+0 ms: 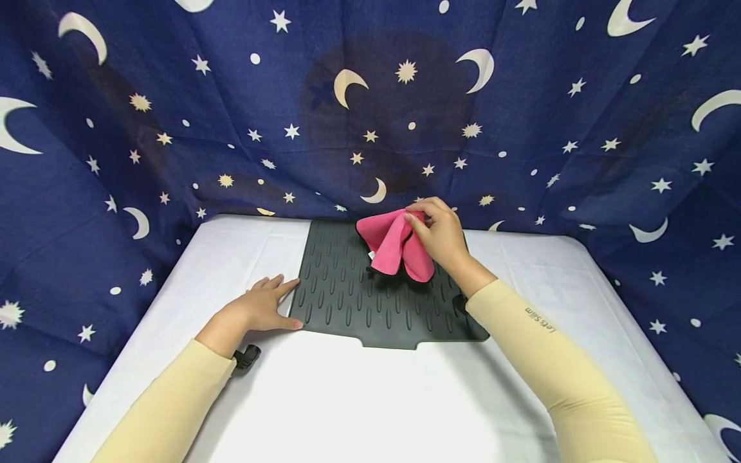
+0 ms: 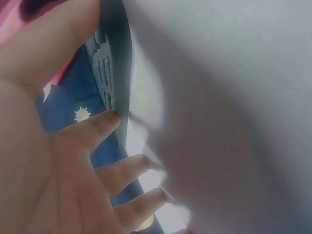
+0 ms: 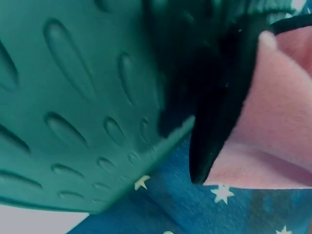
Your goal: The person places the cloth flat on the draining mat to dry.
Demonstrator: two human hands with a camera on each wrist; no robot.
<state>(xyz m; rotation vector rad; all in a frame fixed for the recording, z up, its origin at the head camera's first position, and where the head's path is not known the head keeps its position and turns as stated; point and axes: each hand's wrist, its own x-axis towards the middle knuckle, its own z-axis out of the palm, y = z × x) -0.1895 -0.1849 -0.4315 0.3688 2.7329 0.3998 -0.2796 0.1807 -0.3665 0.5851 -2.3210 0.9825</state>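
A pink cloth [image 1: 389, 247] hangs in folds from my right hand [image 1: 442, 235], which pinches it near its top between thumb and fingers. A small white tag shows at its left side. In the right wrist view, the cloth [image 3: 275, 122] has a dark border, and the hand itself is out of sight. Below it lies a dark grey ribbed mat [image 1: 347, 315], with a tab at its front edge. My left hand [image 1: 255, 310] rests with spread fingers at the mat's left side. In the left wrist view, the left hand's index fingertip [image 2: 111, 118] touches the mat's edge [image 2: 123, 68].
The mat lies on a white-covered table [image 1: 359, 405]. Behind and at both sides hangs a dark blue curtain [image 1: 231, 96] printed with moons and stars. A small black device [image 1: 247, 357] sits at the left wrist, and another [image 1: 460, 303] at the right.
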